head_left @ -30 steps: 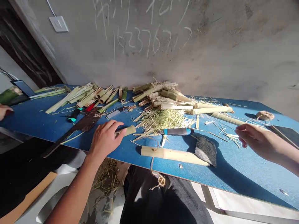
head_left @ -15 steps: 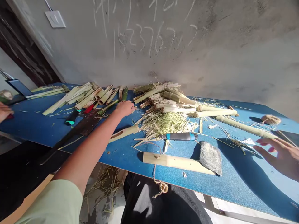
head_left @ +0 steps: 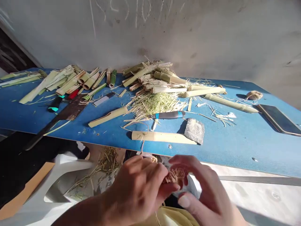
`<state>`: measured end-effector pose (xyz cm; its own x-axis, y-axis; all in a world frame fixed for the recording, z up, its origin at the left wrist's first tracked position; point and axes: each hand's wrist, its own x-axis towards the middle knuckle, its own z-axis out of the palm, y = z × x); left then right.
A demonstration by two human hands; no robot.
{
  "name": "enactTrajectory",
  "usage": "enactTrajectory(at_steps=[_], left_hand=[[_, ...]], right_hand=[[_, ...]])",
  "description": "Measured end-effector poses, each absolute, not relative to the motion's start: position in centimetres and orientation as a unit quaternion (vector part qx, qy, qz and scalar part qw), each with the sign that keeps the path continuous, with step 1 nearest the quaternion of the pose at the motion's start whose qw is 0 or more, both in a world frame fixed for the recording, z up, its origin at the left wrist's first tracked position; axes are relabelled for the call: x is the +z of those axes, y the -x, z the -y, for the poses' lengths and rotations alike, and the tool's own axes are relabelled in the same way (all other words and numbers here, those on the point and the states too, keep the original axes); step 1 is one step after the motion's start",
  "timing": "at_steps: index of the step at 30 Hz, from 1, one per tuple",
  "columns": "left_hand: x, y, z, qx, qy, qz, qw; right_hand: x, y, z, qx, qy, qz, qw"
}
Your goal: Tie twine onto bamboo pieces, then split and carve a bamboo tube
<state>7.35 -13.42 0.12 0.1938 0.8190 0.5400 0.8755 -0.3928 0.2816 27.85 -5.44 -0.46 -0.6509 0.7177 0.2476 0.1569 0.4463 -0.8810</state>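
Left fingers (head_left: 160, 172) clamp twine (head_left: 176, 175), right fingers (head_left: 193, 162) apart around it, before a blue table (head_left: 225, 153) and grey wall (head_left: 211, 44).

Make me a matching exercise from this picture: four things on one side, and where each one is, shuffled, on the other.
Things:
1. Twine bundle
2. Sandpaper
3. Smartphone
4. Gray-and-blue tool handle

Places:
A. At the right end of the blue table
B. Just in front of the heap of green shavings
C. Between the left hand and the right hand
D. Over one end of the bamboo strip nearest the front edge

Pairs: 1-C, 2-D, 3-A, 4-B
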Motion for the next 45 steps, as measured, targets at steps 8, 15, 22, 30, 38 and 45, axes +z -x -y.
enactTrajectory(at_steps=[8,15,22,30,38,45], left_hand=[[-5.9,-10.2,17.2,-0.37,0.683,0.599,-0.192],[-6.7,-7.1,19.0,-0.514,0.5,0.589,-0.371],[-6.1,-5.2,18.7,-0.616,0.374,0.611,-0.326],[-5.7,-5.0,18.5,-0.598,0.356,0.663,-0.274],[-6.0,-0.2,20.2,-0.632,0.322,0.685,-0.169],[-5.2,1.3,22.2,-0.669,0.249,0.685,-0.145]], right_hand=[[-4.9,-27.9,8.4,0.55,0.301,0.714,0.31],[-2.7,-30.0,6.0,0.5,0.225,0.815,0.187],[-3.4,-28.3,6.4,0.544,0.241,0.741,0.312],[-4.8,-27.4,5.0,0.662,0.263,0.47,0.521],[-3.6,-30.9,2.5,0.575,0.302,0.392,0.651],[-3.6,-34.2,0.8,0.491,0.334,0.364,0.718]])
